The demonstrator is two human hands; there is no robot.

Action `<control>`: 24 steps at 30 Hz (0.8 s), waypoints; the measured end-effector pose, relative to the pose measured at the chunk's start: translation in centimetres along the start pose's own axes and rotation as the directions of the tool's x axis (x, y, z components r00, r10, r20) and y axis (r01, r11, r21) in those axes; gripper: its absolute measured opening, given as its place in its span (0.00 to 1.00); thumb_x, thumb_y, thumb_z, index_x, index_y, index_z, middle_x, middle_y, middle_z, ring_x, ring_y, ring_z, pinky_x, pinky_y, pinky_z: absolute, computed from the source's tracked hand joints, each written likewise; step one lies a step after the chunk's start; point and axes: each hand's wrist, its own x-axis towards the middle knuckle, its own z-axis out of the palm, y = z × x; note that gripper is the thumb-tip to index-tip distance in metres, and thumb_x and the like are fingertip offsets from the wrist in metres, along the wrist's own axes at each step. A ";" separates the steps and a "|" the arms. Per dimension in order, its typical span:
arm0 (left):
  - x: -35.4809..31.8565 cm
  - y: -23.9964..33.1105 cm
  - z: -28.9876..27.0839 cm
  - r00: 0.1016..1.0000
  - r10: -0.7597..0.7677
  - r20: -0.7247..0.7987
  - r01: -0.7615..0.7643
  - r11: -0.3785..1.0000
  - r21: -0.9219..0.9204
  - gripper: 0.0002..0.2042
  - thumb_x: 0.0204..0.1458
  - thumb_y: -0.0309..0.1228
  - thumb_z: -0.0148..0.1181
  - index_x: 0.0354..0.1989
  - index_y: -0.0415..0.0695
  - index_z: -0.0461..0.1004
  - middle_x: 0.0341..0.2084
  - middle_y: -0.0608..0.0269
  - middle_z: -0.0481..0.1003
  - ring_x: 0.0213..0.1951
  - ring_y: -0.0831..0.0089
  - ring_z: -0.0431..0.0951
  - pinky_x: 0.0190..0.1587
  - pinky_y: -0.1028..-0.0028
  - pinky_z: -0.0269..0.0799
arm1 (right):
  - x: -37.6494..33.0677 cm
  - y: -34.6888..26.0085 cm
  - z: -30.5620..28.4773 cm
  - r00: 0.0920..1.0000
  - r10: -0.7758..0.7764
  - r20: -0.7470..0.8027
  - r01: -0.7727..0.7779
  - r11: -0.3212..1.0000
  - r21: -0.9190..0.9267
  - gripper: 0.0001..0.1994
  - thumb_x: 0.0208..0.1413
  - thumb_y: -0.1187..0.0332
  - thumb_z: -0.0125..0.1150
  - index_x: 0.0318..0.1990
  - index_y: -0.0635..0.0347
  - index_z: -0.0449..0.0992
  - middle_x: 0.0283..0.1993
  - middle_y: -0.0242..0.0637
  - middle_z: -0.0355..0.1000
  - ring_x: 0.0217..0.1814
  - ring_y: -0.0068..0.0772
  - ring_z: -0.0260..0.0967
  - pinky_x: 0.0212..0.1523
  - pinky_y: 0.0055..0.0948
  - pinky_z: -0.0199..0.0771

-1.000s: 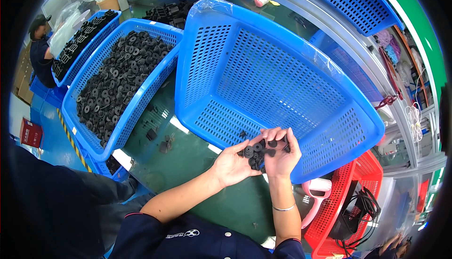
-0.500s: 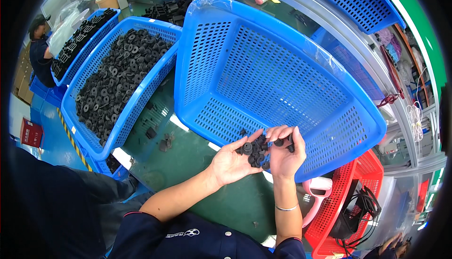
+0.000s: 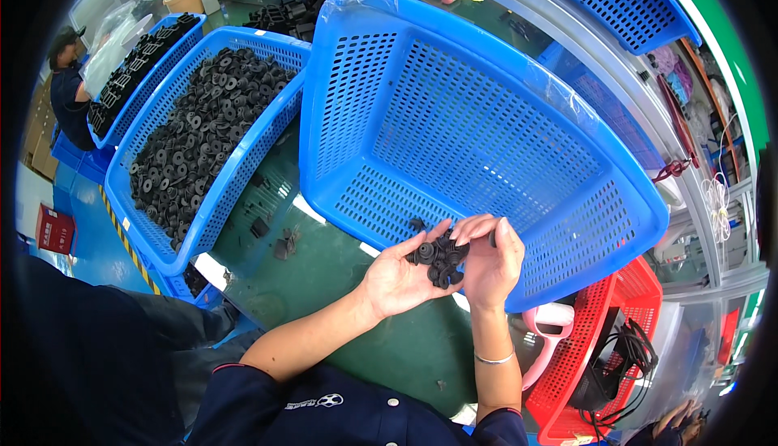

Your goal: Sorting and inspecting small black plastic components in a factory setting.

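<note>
A pile of small black rubber grommets (image 3: 442, 258) rests in my cupped left hand (image 3: 397, 282). My right hand (image 3: 490, 274) is curled against the pile from the right, its fingertips touching the parts. One black grommet (image 3: 493, 238) shows between its thumb and fingers. Both hands are over the near rim of a large blue perforated basket (image 3: 486, 122), which is tilted toward me. Another black piece (image 3: 416, 225) shows just past my left fingertips. To the left, a blue basket (image 3: 279, 49) is filled with similar black parts (image 3: 207, 130).
A red basket (image 3: 596, 308) with a black device and cables (image 3: 624, 357) stands at the right, next to a pink-and-white handheld tool (image 3: 551, 320). Scattered black bits (image 3: 259, 227) lie on the green tabletop (image 3: 324, 276). Another person (image 3: 69, 89) is at the far left.
My right hand's fingers have closed in toward the pile. Fewer grommets show in its palm than before. My left hand has hardly moved.
</note>
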 end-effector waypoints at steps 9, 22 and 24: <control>-0.1 0.0 0.9 0.998 0.050 -0.025 -0.050 0.999 -0.002 0.17 0.62 0.36 0.42 0.58 0.51 0.65 0.58 0.56 0.64 0.60 0.60 0.62 0.62 0.48 0.53 | 0.9 -2.0 -0.3 0.922 0.156 -0.355 -0.091 0.977 0.194 0.15 0.63 0.63 0.48 0.40 0.69 0.72 0.29 0.38 0.70 0.30 0.28 0.66 0.30 0.25 0.66; -0.1 0.3 0.7 0.996 0.093 0.014 -0.093 0.995 0.048 0.18 0.62 0.35 0.41 0.60 0.50 0.63 0.58 0.57 0.63 0.60 0.60 0.62 0.59 0.51 0.59 | -0.4 -4.4 -1.2 0.940 0.340 0.032 -0.128 0.438 -0.890 0.23 0.40 0.71 0.72 0.47 0.60 0.75 0.16 0.21 0.52 0.19 0.13 0.48 0.21 0.19 0.51; -0.1 0.3 0.6 0.995 0.102 0.014 -0.102 0.993 0.064 0.18 0.62 0.35 0.41 0.60 0.50 0.62 0.58 0.56 0.63 0.60 0.60 0.62 0.61 0.50 0.58 | -0.3 -4.2 -1.4 0.939 0.343 0.025 -0.134 0.430 -0.893 0.23 0.41 0.71 0.71 0.48 0.59 0.75 0.16 0.21 0.52 0.19 0.13 0.48 0.21 0.19 0.51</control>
